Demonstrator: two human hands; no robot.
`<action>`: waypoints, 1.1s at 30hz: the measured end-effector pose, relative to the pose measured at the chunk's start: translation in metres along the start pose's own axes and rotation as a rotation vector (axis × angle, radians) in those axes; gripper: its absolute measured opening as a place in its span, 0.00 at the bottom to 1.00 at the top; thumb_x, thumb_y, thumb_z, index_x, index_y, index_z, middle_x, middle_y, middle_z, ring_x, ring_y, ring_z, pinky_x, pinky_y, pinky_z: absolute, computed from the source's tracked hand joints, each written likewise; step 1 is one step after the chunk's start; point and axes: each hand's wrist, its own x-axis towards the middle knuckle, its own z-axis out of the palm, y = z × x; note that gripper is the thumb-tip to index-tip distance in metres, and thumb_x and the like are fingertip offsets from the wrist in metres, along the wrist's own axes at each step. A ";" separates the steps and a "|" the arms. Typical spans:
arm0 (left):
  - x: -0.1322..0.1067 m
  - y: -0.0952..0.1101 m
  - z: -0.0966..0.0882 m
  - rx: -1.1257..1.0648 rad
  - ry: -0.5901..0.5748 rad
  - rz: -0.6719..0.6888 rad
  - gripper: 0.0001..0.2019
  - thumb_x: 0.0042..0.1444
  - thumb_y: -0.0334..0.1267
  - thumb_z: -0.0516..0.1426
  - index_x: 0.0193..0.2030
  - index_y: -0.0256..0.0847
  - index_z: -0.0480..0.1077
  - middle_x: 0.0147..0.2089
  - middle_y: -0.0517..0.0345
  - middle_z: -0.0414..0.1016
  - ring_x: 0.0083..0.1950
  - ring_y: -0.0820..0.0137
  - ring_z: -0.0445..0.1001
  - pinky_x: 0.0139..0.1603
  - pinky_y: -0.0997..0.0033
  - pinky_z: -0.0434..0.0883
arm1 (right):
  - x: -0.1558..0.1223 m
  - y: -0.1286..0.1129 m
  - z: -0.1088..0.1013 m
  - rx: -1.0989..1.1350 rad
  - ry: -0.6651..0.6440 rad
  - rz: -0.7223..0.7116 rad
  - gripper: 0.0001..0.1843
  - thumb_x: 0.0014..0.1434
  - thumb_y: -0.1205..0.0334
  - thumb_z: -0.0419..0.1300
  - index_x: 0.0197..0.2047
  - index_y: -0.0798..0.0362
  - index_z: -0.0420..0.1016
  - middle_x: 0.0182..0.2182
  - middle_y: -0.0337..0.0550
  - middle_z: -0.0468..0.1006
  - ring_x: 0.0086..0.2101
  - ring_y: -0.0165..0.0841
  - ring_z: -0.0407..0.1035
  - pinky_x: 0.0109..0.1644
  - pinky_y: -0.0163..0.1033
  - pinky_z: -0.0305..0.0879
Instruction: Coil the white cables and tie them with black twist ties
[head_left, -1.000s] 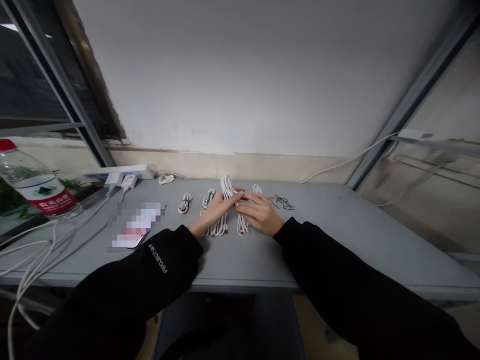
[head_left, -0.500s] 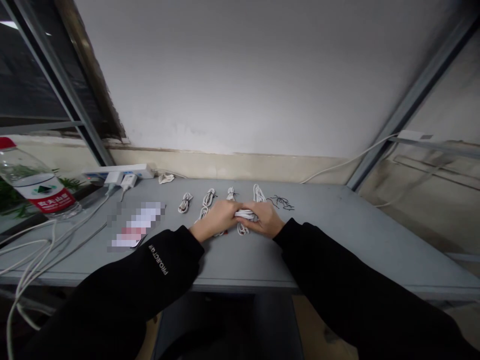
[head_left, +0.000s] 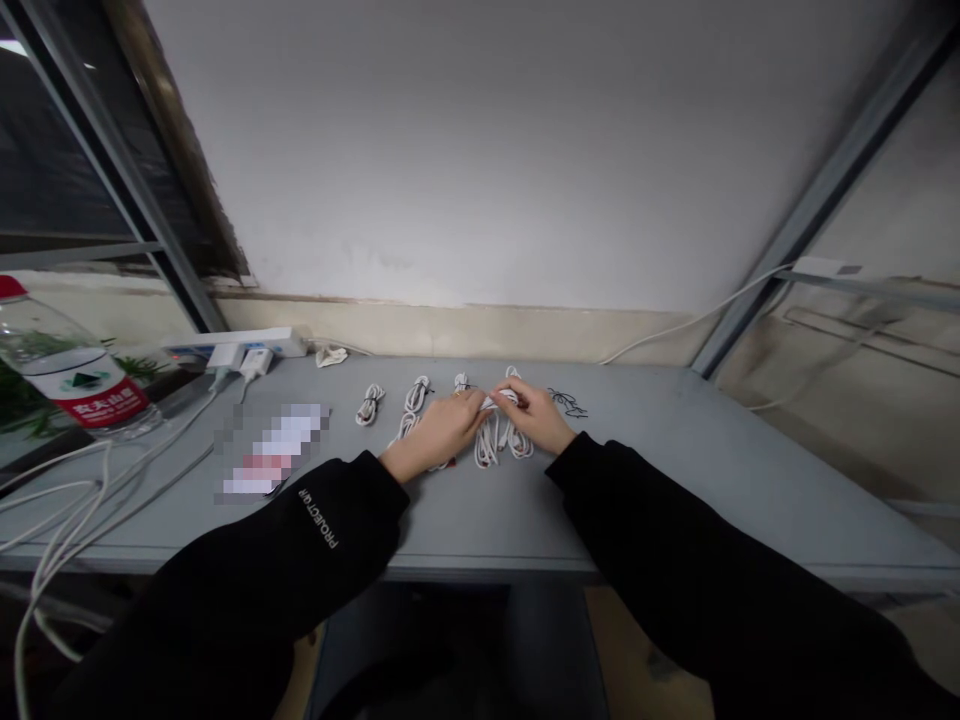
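Note:
My left hand (head_left: 446, 430) and my right hand (head_left: 536, 415) meet over the desk, fingers closed on a white cable (head_left: 497, 400) held between them. Most of that cable is hidden by the fingers. Just below my hands lie a looped white cable (head_left: 487, 445) and another coil (head_left: 517, 440) beside it. To the left, a tied cable bundle (head_left: 370, 405) and a second bundle (head_left: 418, 394) rest on the desk; others are partly covered by my left hand. Several thin black ties (head_left: 568, 402) are scattered right of my right hand.
A grey desk (head_left: 675, 480) runs along the wall. At its left stand a water bottle (head_left: 90, 385), a power strip (head_left: 277, 342) with chargers, and a blurred-out flat object (head_left: 277, 450). Loose white cords (head_left: 97, 490) hang over the left front edge.
My hands have shifted slightly, the right one turning with its fingers higher. The held coil shows less between them, and more of the cable coils below has come into view.

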 end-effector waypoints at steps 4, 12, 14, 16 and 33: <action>0.001 -0.003 -0.001 -0.059 0.021 -0.145 0.11 0.69 0.42 0.42 0.42 0.43 0.63 0.38 0.52 0.73 0.39 0.65 0.73 0.43 0.64 0.68 | 0.014 0.024 -0.032 -0.061 0.059 0.142 0.19 0.62 0.42 0.53 0.38 0.50 0.70 0.22 0.35 0.68 0.24 0.31 0.65 0.29 0.36 0.61; 0.004 -0.008 -0.001 -0.288 0.139 -0.230 0.12 0.68 0.41 0.43 0.34 0.44 0.60 0.31 0.57 0.68 0.35 0.65 0.69 0.41 0.64 0.66 | 0.015 0.067 -0.083 -0.582 -0.116 0.511 0.10 0.48 0.57 0.68 0.27 0.52 0.73 0.25 0.42 0.75 0.27 0.34 0.68 0.30 0.38 0.57; 0.004 -0.008 -0.001 -0.331 0.159 -0.236 0.12 0.68 0.41 0.43 0.32 0.44 0.58 0.29 0.58 0.67 0.34 0.66 0.67 0.40 0.64 0.66 | 0.013 0.069 -0.082 -0.563 -0.156 0.551 0.09 0.50 0.60 0.67 0.24 0.53 0.73 0.25 0.42 0.76 0.28 0.33 0.68 0.31 0.38 0.57; 0.004 -0.008 -0.001 -0.383 0.191 -0.247 0.12 0.67 0.41 0.44 0.32 0.44 0.58 0.29 0.59 0.66 0.33 0.67 0.66 0.39 0.64 0.65 | 0.014 0.069 -0.080 -0.521 -0.159 0.578 0.08 0.50 0.65 0.65 0.22 0.53 0.72 0.24 0.42 0.76 0.28 0.32 0.68 0.32 0.37 0.57; 0.005 -0.004 0.002 -0.526 0.301 -0.242 0.12 0.68 0.42 0.45 0.33 0.43 0.59 0.28 0.61 0.63 0.32 0.69 0.64 0.38 0.66 0.64 | 0.013 -0.001 -0.034 1.248 -0.288 0.624 0.12 0.59 0.63 0.64 0.29 0.52 0.63 0.15 0.24 0.45 0.15 0.21 0.34 0.17 0.29 0.39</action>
